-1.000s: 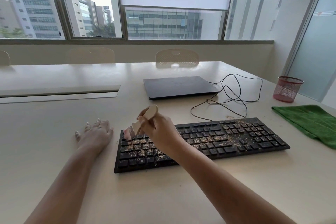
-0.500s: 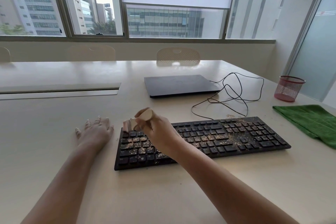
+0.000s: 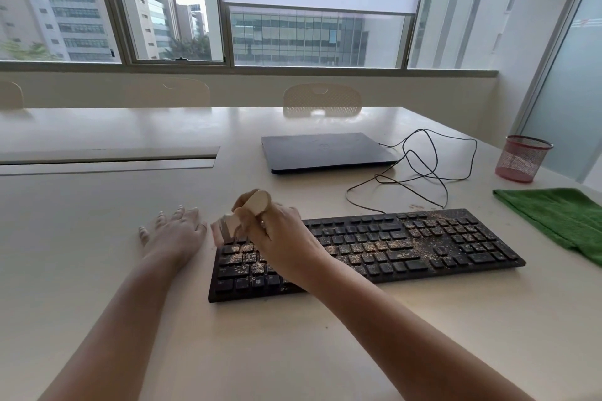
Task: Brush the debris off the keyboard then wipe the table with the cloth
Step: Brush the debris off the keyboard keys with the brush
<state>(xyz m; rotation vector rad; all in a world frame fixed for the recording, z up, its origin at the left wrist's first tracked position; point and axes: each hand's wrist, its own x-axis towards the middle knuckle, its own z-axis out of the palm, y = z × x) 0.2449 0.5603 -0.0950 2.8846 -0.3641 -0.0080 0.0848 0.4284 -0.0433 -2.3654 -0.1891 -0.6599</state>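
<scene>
step: brushing keyboard [image 3: 374, 247], debris remains | right hand [image 3: 280, 238] grips brush [image 3: 241, 215]; left hand [image 3: 176, 234] flat on desk [image 3: 97, 238] | next: sweep rightward

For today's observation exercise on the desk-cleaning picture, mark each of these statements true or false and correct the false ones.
1. The right hand holds a brush at the keyboard's left end. True.
2. The keyboard is already free of debris. False: tan crumbs lie across most of its keys.
3. The left hand grips the green cloth. False: it rests flat on the table, and the green cloth lies untouched to the right of the keyboard.
4. The laptop beyond the keyboard is closed. True.
5. The red mesh cup lies tipped over. False: it stands upright, beyond the cloth.
</scene>
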